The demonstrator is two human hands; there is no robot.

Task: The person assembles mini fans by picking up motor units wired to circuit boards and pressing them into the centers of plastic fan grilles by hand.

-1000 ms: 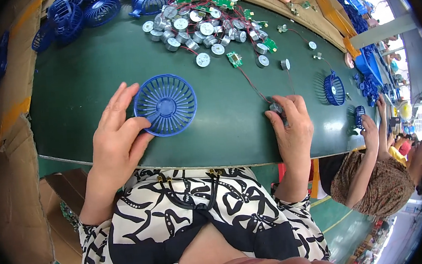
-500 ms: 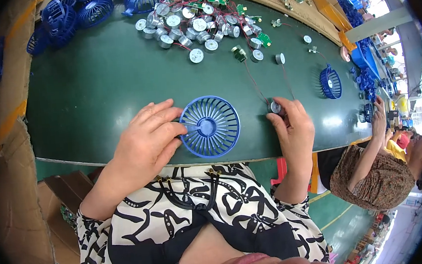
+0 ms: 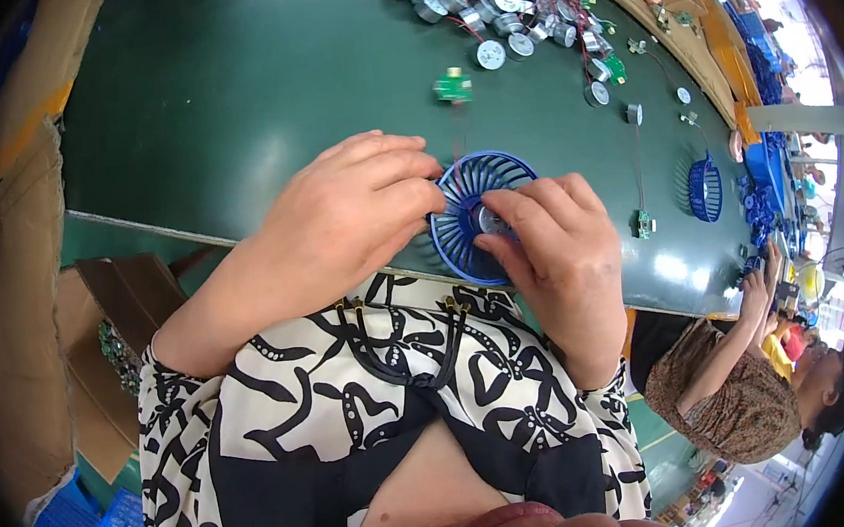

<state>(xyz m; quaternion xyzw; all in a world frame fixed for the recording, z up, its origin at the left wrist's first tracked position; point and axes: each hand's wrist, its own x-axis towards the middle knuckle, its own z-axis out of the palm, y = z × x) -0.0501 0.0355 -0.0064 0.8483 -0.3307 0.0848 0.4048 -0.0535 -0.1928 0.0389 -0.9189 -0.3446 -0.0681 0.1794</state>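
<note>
A round blue fan grille (image 3: 456, 245) stands at the table's front edge, its open side up. My left hand (image 3: 352, 204) grips its left rim with the fingertips. Between the thumb and fingers of my right hand (image 3: 561, 241) is a small silver motor (image 3: 489, 219), placed at the hub in the middle of the grille. Thin wires lead away from it over the far rim to a green circuit board (image 3: 453, 86), which looks blurred. My right fingers partly cover the motor and the grille's right side.
A heap of silver motors (image 3: 490, 54) with wires and green boards lies at the back. To the right are a single motor (image 3: 635, 114), its board (image 3: 643, 224) and another blue grille (image 3: 705, 189). A co-worker (image 3: 728, 377) sits at the far right. Cardboard (image 3: 39, 297) borders the left.
My right hand has carried the motor leftward into the grille, its board trailing along. My left hand still holds the rim. The whole view has shifted.
</note>
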